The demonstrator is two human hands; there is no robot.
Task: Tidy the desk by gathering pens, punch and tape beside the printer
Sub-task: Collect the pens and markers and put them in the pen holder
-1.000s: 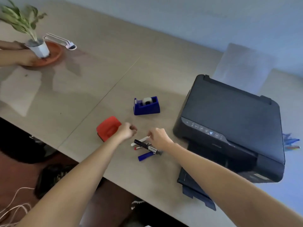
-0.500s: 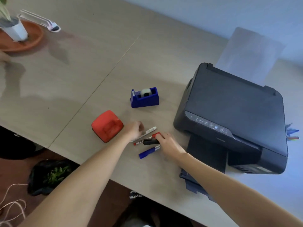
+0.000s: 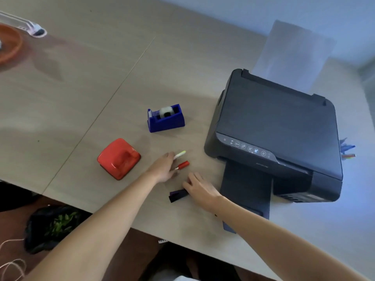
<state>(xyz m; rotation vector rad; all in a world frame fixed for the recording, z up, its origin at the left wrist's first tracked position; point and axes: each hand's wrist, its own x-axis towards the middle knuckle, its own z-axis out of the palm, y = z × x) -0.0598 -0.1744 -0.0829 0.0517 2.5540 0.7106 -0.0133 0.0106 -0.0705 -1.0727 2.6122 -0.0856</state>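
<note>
Two hands work left of the black printer (image 3: 278,128): past the red punch (image 3: 118,158), the loosely open left hand (image 3: 163,169) touches a white pen (image 3: 180,154) and a red pen (image 3: 183,164), while the right hand (image 3: 199,189), fingers spread, covers a dark pen (image 3: 177,196).

Left hand (image 3: 163,169): flat on the desk (image 3: 81,94), covering white pen (image 3: 180,154) and red pen (image 3: 183,165).
Right hand (image 3: 199,188): on dark pen (image 3: 178,195).
Punch (image 3: 119,158), tape dispenser (image 3: 166,118): near printer (image 3: 278,126).
</note>
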